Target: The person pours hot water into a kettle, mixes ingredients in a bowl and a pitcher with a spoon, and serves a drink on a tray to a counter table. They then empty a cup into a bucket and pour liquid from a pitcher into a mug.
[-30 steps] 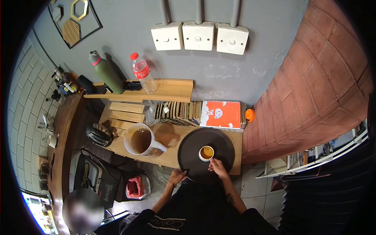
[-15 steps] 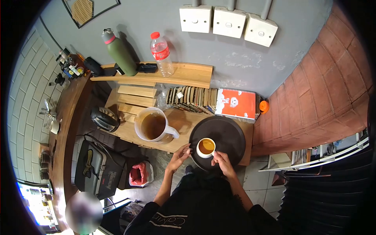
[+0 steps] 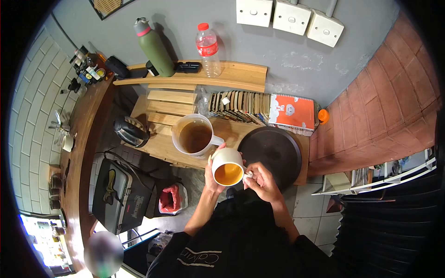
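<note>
A white mug (image 3: pixel 228 160) with amber liquid inside is held up in front of me, tilted so its mouth faces me. My left hand (image 3: pixel 213 174) wraps round its left side. On the other side my right hand (image 3: pixel 262 181) pinches the mug's handle. Behind the mug lies a round dark tray (image 3: pixel 278 155) on the wooden bench. To the left stands a large translucent pitcher (image 3: pixel 194 134) with brown liquid in it, its handle pointing towards the mug.
A row of books (image 3: pixel 241 105) and a red notebook (image 3: pixel 293 113) line the wall. An electric kettle (image 3: pixel 131 131) stands left of the pitcher. Above, a shelf (image 3: pixel 241 76) carries a green flask (image 3: pixel 155 51) and a plastic bottle (image 3: pixel 208 53). A black bag (image 3: pixel 123 194) sits below.
The mug has been lifted off the tray towards me and tilted. My left hand, apart from it before, now holds its side. The view has shifted slightly.
</note>
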Available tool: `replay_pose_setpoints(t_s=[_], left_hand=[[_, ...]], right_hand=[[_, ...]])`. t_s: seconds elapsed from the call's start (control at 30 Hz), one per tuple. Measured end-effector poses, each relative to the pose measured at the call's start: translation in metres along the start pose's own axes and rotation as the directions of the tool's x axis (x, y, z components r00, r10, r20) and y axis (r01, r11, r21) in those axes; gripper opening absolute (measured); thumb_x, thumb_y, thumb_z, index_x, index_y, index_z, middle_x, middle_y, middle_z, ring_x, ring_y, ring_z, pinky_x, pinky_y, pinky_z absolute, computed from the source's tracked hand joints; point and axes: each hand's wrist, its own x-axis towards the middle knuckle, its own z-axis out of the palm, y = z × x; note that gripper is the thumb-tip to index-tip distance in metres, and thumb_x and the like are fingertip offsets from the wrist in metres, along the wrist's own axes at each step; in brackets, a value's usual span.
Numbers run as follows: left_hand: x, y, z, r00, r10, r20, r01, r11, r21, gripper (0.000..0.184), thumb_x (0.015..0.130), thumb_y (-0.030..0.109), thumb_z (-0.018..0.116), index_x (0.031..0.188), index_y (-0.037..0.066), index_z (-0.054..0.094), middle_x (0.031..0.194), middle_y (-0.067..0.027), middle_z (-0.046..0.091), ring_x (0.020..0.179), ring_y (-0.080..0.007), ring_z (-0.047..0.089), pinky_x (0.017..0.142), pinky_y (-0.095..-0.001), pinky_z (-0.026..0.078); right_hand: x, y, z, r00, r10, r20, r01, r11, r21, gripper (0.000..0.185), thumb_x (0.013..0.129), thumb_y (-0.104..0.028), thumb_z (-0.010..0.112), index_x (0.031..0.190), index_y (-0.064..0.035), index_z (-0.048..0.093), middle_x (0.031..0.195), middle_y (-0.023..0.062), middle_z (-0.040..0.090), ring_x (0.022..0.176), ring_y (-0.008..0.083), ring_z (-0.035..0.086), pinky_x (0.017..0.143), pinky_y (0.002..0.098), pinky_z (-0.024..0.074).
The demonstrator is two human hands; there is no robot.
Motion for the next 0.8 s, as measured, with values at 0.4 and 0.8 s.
replay_pose_setpoints(t_s=[0.4, 0.8], left_hand=[[-0.027, 0.016, 0.014, 0.996, 0.082, 0.035, -0.076, 0.987, -0.139, 0.069, 0.096, 0.046, 0.044, 0.15, 0.003, 0.036, 0.146, -0.0286, 0.045, 0.133, -0.0421, 0.049, 0.112, -0.0588, 0.038], [-0.127, -0.042, -0.011, 0.877, 0.349, -0.33, -0.359, 0.933, 0.035, 0.082, 0.095, 0.064, 0.045, 0.149, 0.003, 0.035, 0.13, -0.015, 0.059, 0.117, -0.0305, 0.063, 0.087, -0.0468, 0.059]], right_hand=[[0.009, -0.007, -0.002, 0.999, 0.017, 0.042, -0.018, 0.999, 0.032, 0.021, 0.098, -0.001, 0.06, 0.117, 0.0022, 0.052, 0.095, 0.0068, 0.061, 0.081, 0.0116, 0.061, 0.072, 0.027, 0.0517], [0.056, 0.005, -0.001, 0.77, 0.303, 0.562, -0.265, 0.952, -0.15, 0.01, 0.096, -0.009, 0.067, 0.099, 0.0001, 0.064, 0.082, -0.001, 0.061, 0.072, 0.0053, 0.059, 0.066, 0.0204, 0.0474]])
